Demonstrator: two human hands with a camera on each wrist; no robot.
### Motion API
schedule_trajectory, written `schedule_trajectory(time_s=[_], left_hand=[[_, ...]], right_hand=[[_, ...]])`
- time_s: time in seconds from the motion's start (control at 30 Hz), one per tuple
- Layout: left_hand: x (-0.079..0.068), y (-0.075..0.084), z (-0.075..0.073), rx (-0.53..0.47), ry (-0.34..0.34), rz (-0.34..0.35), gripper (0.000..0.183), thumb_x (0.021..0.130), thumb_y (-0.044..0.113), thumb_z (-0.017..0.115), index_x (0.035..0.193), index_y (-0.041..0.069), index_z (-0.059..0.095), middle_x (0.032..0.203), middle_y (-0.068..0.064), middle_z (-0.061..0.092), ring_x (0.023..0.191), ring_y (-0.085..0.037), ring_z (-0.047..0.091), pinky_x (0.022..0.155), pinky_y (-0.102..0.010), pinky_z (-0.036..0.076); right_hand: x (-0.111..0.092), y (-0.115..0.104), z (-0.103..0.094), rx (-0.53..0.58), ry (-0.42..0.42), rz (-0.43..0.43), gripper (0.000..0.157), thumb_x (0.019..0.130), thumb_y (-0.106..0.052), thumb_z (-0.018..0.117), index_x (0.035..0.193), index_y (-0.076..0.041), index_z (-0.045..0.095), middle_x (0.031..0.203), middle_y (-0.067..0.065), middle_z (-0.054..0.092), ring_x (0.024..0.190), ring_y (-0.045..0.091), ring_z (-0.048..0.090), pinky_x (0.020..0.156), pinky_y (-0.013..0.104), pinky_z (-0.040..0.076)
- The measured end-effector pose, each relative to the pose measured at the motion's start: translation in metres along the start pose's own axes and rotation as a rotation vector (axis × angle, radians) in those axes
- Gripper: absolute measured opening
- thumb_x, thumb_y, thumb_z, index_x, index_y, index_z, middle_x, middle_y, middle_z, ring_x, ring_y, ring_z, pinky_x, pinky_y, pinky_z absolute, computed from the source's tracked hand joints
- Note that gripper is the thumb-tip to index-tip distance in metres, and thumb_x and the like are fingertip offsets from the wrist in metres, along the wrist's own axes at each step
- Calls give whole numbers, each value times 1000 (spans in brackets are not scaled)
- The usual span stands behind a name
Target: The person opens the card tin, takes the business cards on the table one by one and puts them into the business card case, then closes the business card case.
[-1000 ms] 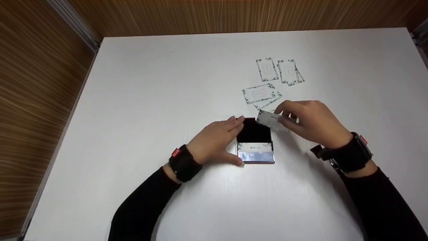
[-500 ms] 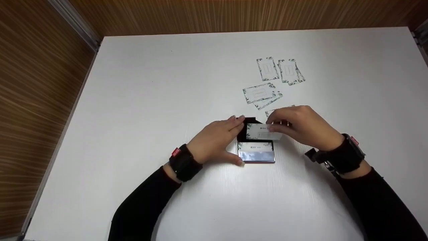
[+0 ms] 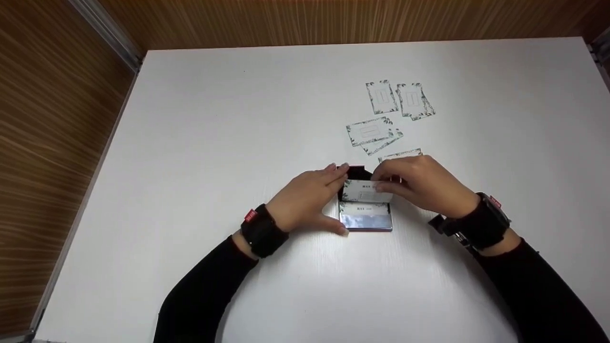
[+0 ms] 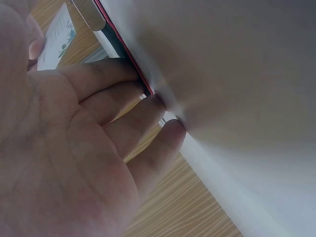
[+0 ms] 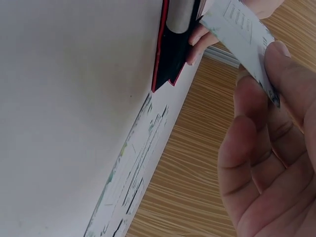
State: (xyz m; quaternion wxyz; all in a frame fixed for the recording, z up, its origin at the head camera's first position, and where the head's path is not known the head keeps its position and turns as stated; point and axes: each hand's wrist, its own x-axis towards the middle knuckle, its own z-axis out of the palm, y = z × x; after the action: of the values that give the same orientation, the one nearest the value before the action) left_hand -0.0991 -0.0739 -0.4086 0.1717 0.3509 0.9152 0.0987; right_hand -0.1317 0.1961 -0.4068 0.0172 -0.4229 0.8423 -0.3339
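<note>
A card case (image 3: pixel 365 223) with a black inside and a shiny front pocket lies open on the white table; a card (image 3: pixel 376 208) with a leafy border stands in its pocket. My left hand (image 3: pixel 310 197) rests at the case's left side, fingertips on its far left corner and thumb near the front edge. Between thumb and fingers my right hand (image 3: pixel 419 183) pinches another leafy-bordered card (image 3: pixel 360 190), tilted just above the pocket. In the right wrist view the pinched card (image 5: pixel 239 29) is held at one corner, and the case (image 5: pixel 173 54) shows its red edge.
Beyond the case lie several more leafy cards: a single one (image 3: pixel 381 97), an overlapping pair (image 3: pixel 410 97), another overlapping pair (image 3: pixel 368 132) and one partly hidden behind the right hand (image 3: pixel 405 154). Wood-grain panels (image 3: pixel 305 24) border the table at the back and left.
My right hand has brought the pinched card left and toward me, from the case's far right corner to just over the pocket, levelling it. The left hand and the case have stayed put.
</note>
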Motion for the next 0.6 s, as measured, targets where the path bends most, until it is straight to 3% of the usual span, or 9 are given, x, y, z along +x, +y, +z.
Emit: schedule_trajectory(time_s=[0.6], left_hand=[[-1,-1,0,-6,3,2,113,75,76,67,156,5,31,167,-3,18,153,-22,20,121,-39,26]], right_hand=[[0,-2,5,-43,-74,77,15,85,-13,80,98,-19,74,89,-17,69,76,2,59,68,25,51]])
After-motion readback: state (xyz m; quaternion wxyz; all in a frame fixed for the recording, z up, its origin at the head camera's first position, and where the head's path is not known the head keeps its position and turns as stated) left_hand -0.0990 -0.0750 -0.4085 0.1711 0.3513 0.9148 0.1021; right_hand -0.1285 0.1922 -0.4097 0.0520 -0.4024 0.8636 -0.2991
